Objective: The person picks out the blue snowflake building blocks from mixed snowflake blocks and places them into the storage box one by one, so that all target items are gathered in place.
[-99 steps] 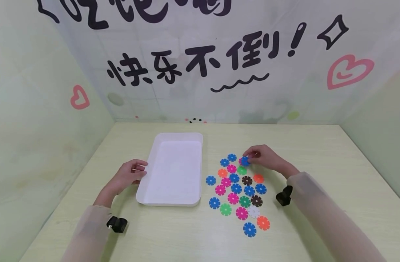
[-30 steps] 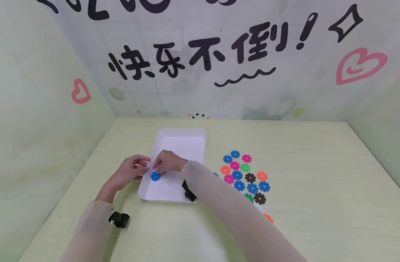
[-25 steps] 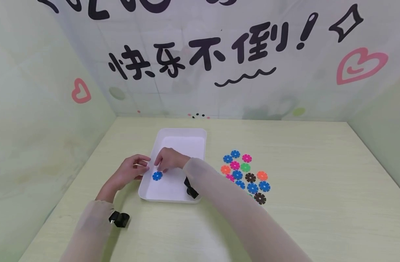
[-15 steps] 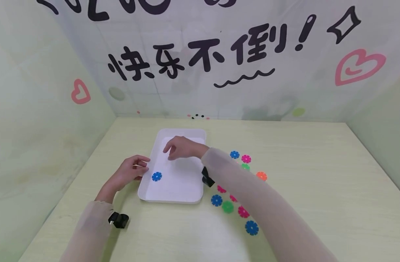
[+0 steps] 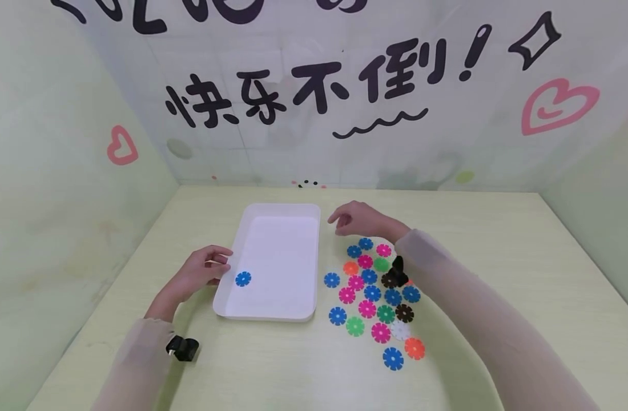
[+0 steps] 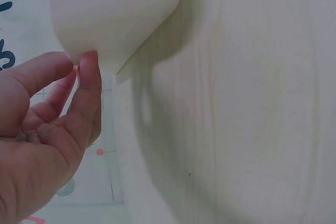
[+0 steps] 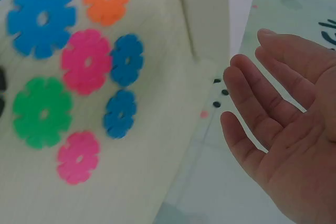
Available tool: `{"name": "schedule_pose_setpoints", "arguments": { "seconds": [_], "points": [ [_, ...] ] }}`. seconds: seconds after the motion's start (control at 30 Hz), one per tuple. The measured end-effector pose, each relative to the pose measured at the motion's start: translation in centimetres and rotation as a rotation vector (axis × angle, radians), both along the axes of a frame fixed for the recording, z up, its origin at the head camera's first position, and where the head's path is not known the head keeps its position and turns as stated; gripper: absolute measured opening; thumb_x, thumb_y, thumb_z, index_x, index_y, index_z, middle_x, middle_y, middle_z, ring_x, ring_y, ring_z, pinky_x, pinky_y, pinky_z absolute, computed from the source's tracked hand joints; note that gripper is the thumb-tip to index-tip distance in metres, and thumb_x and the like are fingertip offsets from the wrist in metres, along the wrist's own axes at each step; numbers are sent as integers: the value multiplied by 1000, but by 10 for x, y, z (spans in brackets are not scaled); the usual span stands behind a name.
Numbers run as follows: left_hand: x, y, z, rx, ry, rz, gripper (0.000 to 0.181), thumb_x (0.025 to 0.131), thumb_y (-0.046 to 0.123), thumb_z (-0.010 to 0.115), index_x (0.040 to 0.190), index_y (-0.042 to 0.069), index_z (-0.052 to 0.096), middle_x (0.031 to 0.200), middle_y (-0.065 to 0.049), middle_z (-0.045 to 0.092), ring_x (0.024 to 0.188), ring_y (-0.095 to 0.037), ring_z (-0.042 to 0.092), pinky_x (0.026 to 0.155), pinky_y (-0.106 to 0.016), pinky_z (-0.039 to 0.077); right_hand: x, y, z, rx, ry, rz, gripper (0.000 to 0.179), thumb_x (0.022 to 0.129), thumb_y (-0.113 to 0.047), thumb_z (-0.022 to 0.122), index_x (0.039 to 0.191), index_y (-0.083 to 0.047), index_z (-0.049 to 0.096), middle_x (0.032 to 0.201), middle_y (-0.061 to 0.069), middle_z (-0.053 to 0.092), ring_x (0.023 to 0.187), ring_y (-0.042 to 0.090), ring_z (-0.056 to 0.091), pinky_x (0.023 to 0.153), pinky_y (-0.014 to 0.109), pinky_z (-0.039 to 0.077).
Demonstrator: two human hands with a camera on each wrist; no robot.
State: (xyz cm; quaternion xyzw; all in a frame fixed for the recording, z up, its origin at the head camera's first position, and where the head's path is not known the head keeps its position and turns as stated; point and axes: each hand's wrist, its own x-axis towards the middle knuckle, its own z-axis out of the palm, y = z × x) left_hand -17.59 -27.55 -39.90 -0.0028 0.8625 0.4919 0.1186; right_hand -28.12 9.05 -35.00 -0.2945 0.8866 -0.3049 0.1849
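A white tray [image 5: 293, 314] lies left of centre on the table, with one blue notched snowflake disc [image 5: 243, 278] flat inside it, near the left wall. My left hand [image 5: 196, 277] rests its fingertips against the tray's left edge; in the left wrist view, fingertips [image 6: 90, 59] touch the tray wall [image 6: 113, 24]. To the right of the tray, my right hand [image 5: 360, 220] hovers, holding nothing, its fingers loosely bent and spread in the right wrist view. Below it spread several snowflake discs, among them a pink disc [image 5: 383, 250], a blue disc [image 5: 365, 244] and a light green disc [image 5: 382, 264].
More discs reach toward the front, including a white disc [image 5: 399, 330], an orange disc [image 5: 414, 348] and a blue disc [image 5: 393, 358]. A black wrist camera [image 5: 398, 273] overlaps some of them. A printed backdrop [image 5: 304, 154] stands behind the table, with side walls left and right.
My right hand took a blue disc from the pile's back, set it down in the tray, let go and moved back right over the table. My left hand stayed at the tray's edge.
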Motion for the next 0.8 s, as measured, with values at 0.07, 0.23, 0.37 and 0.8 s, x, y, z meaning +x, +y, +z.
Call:
{"name": "schedule_pose_setpoints", "arguments": {
  "seconds": [0.07, 0.23, 0.37, 0.8],
  "points": [
    [0, 0, 0, -1, -1, 1, 38, 90, 7, 57, 126, -1, 45, 106, -16, 49, 93, -28, 54, 73, -35, 53, 1, 16, -9, 2, -4, -36, 32, 86, -12, 63, 117, -3, 60, 104, 10, 62, 95, 22, 57, 82, 35, 49],
    [1, 0, 1, 0, -2, 1, 38, 91, 7, 57, 126, -2, 45, 107, -17, 50, 94, -29, 54, 74, -35, 53, 4, 48, -30, 3, -20, -105, 34, 84, -11, 66, 116, -2, 60, 112, 15, 58, 102, 28, 53, 86, 40, 47],
    [1, 0, 1, -2, -6, 0, 38, 91, 7, 57, 126, -2, 45, 107, -17, 49, 94, -29, 54, 74, -35, 53, 6, 61, -40, 7, -34, -130, 35, 82, -10, 68, 115, -2, 61, 110, 16, 58, 103, 31, 52, 86, 42, 47],
    [1, 0, 0, 3, -9, 7, 38, 90, 8, 57, 126, -1, 45, 108, -17, 49, 92, -29, 54, 74, -34, 53, 4, 66, -55, -8, -54, -212, 36, 79, -10, 71, 114, -4, 62, 108, 14, 54, 101, 30, 48, 85, 40, 47]
  ]
}}
